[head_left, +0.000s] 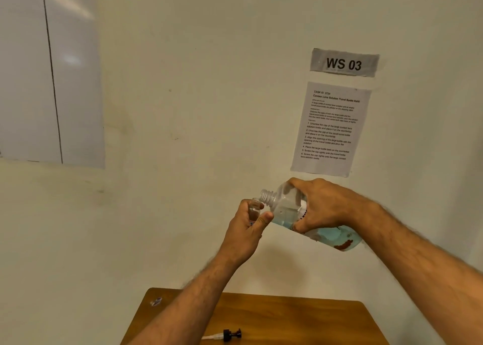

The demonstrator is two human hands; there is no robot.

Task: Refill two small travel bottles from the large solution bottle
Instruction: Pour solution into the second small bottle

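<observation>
Clear plastic catches the light in the head view: the large solution bottle [290,208], uncapped, is tipped nearly on its side with its threaded mouth toward the left, pale blue liquid pooled at its low end. The right hand [321,206] wraps its body, fingers above and thumb beneath, a firm grip. The left hand [248,227] clenches a small travel bottle [254,210] upright, thumb pressed across its front, its open neck just below and beside the big mouth. Both are held up in the air in front of the wall, well above the wooden surface [287,316].

The wide mouth dwarfs the tiny neck, so a further tilt could send liquid over the left hand's fingers rather than in. With neither bottle braced, a wobble would shift the alignment. A dark pump cap with its tube [227,334] lies on the surface near its front edge; a small object [156,301] at the far left corner may be the second bottle, too small to tell.
</observation>
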